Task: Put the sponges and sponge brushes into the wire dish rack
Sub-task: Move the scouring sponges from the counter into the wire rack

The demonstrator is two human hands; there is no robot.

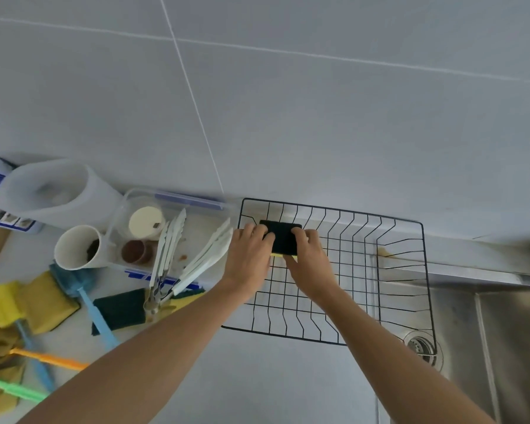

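A black wire dish rack (pixel 404 237) sits on the counter, partly over the sink. Both hands hold one sponge (pixel 283 240), dark green on top with a yellow underside, over the rack's far left corner. My left hand (pixel 248 258) grips its left end and my right hand (pixel 308 258) grips its right end. On the counter to the left lie another green and yellow sponge (pixel 121 307), a yellow sponge (pixel 48 298), a blue sponge brush (pixel 83 295), a yellow-headed brush (pixel 5 304), and brushes with orange (pixel 49 359) and green (pixel 13 390) handles.
A clear container (pixel 178 203) with small cups stands left of the rack, with white tongs (pixel 193 264) leaning on it. A white cup (pixel 78 247) and a white jug (pixel 58 191) stand further left. The steel sink (pixel 502 332) with its drain (pixel 423 347) lies at the right.
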